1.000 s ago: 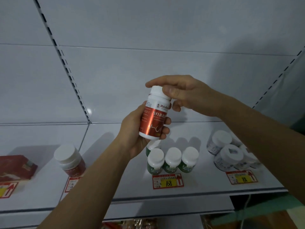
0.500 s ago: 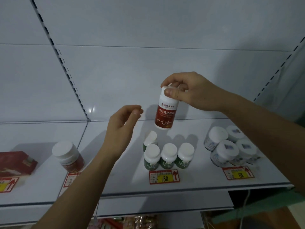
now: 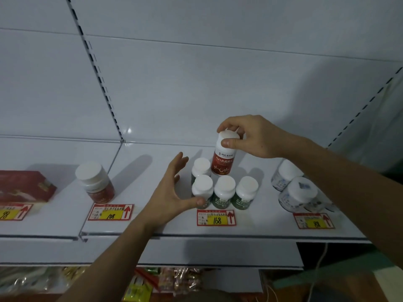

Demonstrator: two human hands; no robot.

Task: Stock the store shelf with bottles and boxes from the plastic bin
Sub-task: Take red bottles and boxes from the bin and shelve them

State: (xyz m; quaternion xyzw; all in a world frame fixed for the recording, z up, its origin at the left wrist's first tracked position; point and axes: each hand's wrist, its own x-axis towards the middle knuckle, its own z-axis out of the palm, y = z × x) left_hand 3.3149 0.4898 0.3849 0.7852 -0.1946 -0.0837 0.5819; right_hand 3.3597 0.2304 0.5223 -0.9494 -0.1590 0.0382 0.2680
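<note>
My right hand (image 3: 250, 136) pinches the white cap of a red-labelled bottle (image 3: 223, 162) and holds it upright just behind a cluster of green bottles (image 3: 224, 191) on the white shelf (image 3: 152, 219). My left hand (image 3: 172, 192) is spread open beside the cluster's left side, thumb against the front-left green bottle (image 3: 201, 192), holding nothing. The plastic bin is out of view.
A squat red jar (image 3: 96, 182) and a red box (image 3: 24, 186) stand on the shelf to the left. White-and-blue jars (image 3: 294, 192) sit at the right, partly behind my right forearm. Price tags (image 3: 216, 217) line the shelf edge. Packaged goods (image 3: 165, 282) lie on the level below.
My right hand has lowered the red-labelled bottle toward the shelf behind the green bottles. My left hand, which let go of it earlier, has dropped and opened beside the green cluster.
</note>
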